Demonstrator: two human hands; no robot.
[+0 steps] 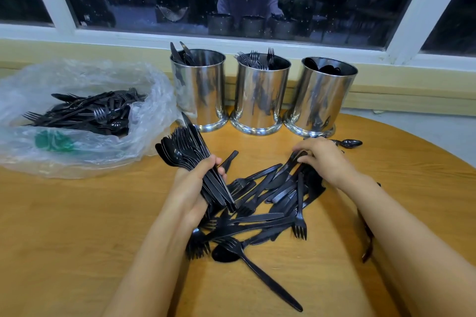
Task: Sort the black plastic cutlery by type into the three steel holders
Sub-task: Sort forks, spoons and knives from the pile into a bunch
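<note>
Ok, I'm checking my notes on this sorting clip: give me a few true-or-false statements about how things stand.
1. The middle holder has forks in it. True.
2. The left hand is empty. False: it grips a bundle of mixed cutlery.
3. The bag lies right of the middle holder. False: it lies to its left, with cutlery inside.
4. A spoon lies on the table near the right holder. True.
5. The right hand is lifted clear of the pile. False: its fingers curl on pieces at the pile's far edge.
</note>
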